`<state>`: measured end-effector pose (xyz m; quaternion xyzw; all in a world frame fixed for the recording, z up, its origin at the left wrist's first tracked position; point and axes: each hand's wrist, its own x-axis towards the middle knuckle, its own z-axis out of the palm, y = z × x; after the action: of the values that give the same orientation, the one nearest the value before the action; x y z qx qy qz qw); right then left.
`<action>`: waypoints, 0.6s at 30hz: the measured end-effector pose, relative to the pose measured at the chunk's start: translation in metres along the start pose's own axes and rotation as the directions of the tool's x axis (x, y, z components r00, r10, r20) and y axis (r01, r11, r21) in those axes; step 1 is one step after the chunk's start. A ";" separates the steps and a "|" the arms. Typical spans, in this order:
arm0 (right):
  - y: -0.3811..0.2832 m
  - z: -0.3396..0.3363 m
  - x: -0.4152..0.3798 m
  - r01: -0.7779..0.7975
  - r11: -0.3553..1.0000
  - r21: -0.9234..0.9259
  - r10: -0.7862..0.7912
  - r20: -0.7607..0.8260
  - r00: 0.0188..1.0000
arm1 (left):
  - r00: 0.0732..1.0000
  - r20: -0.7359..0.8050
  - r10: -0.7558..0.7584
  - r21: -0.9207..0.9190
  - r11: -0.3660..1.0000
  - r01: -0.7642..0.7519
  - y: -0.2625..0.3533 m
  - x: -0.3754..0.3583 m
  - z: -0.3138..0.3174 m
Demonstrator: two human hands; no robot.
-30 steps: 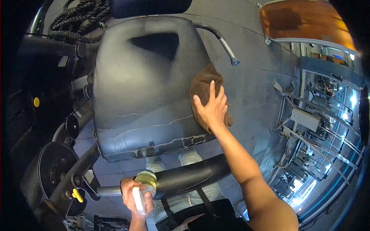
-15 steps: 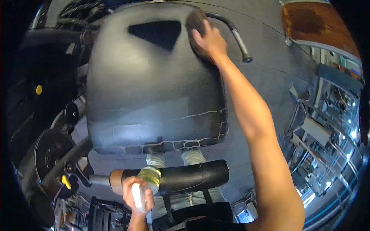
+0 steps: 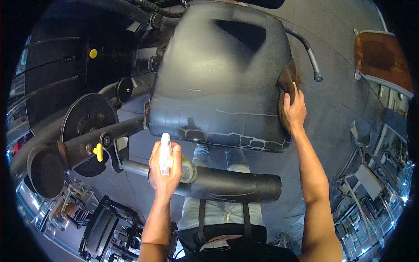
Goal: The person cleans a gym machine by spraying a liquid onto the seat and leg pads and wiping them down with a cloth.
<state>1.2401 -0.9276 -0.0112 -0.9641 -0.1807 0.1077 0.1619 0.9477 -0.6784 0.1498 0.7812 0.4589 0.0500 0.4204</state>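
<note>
A black padded seat (image 3: 209,83) with a cracked near edge fills the upper middle of the head view. My right hand (image 3: 297,109) presses a dark brown cloth (image 3: 286,78) against the seat's right edge, thumb on the near side. In my left hand (image 3: 165,185) is a spray bottle (image 3: 165,153), gripped around its neck under the white trigger head. Its clear body with yellowish liquid is partly hidden by the hand. The bottle is above the left part of a black roller pad (image 3: 235,183), just in front of the seat's near edge.
Black machine arms with a round plate (image 3: 89,126) and a yellow knob (image 3: 98,152) stand to the left. A metal handle (image 3: 312,61) curves beside the seat's right side. Farther right are a brown board (image 3: 382,59) and metal frames. My legs are under the roller pad.
My right hand and the cloth have moved from the seat's far right corner down along its right edge. My left hand has raised the spray bottle toward the seat. The view has shifted left.
</note>
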 end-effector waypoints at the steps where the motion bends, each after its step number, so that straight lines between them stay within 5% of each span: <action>1: 0.004 -0.003 -0.003 -0.007 1.000 0.021 0.008 -0.032 0.999 | 1.000 0.009 -0.025 0.002 1.000 0.025 -0.003 -0.001 -0.005; 7: -0.026 -0.069 -0.057 -0.195 0.915 0.353 0.259 -0.143 0.955 | 0.982 0.172 -0.079 0.007 0.997 0.080 0.011 -0.030 -0.065; 11: -0.048 -0.137 -0.119 -0.260 0.791 0.553 0.431 -0.202 0.880 | 0.967 0.210 0.147 0.039 0.987 -0.159 0.011 -0.057 -0.097; 14: -0.054 -0.174 -0.167 -0.184 0.758 0.625 0.475 -0.337 0.813 | 0.945 0.245 0.215 0.053 0.971 -0.235 -0.005 -0.071 -0.098; 16: -0.051 -0.194 -0.195 -0.122 0.654 0.746 0.526 -0.333 0.783 | 0.899 0.284 0.334 0.112 0.919 -0.377 -0.021 -0.077 -0.081; 18: -0.049 -0.212 -0.217 -0.054 0.538 0.841 0.565 -0.312 0.764 | 0.872 0.357 0.336 0.015 0.931 -0.364 0.005 -0.087 -0.066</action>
<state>1.0830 -1.0258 0.2347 -0.7915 0.1248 -0.0787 0.5931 0.8704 -0.7050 0.2223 0.8641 0.2298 -0.0324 0.4466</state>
